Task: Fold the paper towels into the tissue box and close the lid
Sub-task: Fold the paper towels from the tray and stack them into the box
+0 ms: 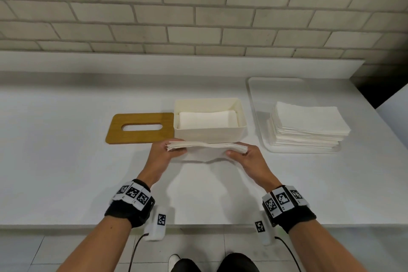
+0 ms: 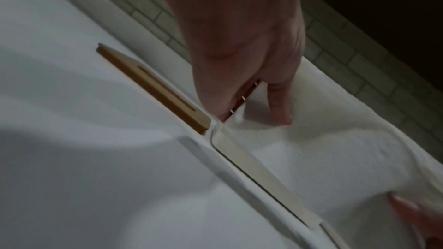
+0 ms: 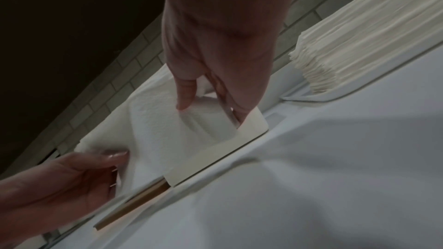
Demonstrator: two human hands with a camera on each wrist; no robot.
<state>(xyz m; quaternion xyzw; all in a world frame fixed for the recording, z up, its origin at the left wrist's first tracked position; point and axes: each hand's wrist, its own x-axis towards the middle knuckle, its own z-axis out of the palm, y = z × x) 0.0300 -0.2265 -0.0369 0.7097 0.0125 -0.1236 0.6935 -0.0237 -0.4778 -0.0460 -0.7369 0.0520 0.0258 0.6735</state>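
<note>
A cream tissue box stands open on the white counter with folded white towels inside it. Its wooden lid with an oval slot lies flat just left of the box. In front of the box I hold a flat bundle of white paper towels above the counter. My left hand pinches its left end and my right hand pinches its right end. In the wrist views the bundle hangs above the box wall, thumbs under it, fingers hidden above.
A clear tray at the right holds a tall stack of unfolded paper towels. A brick wall with a low white ledge runs along the back. The counter's front edge lies below my wrists.
</note>
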